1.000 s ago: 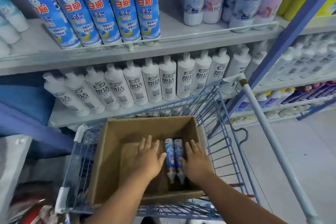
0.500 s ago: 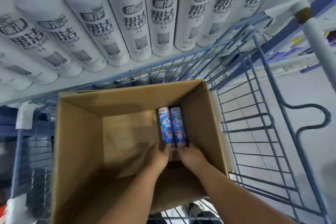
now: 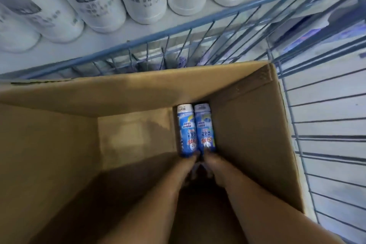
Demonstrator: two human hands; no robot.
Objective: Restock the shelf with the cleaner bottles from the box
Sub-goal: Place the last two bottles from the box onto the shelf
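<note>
My left hand (image 3: 191,161) and right hand (image 3: 210,161) each meet one bottle's (image 3: 187,130) near end, bottles pointing away, grip hidden

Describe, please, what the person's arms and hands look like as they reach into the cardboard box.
Both forearms are bare as far as the view shows: no sleeve, glove, watch, bracelet or ring appears. The left hand and right hand are blurred and partly in shadow low in the box, so the fingers cannot be made out singly, and small details cannot be told.
</note>
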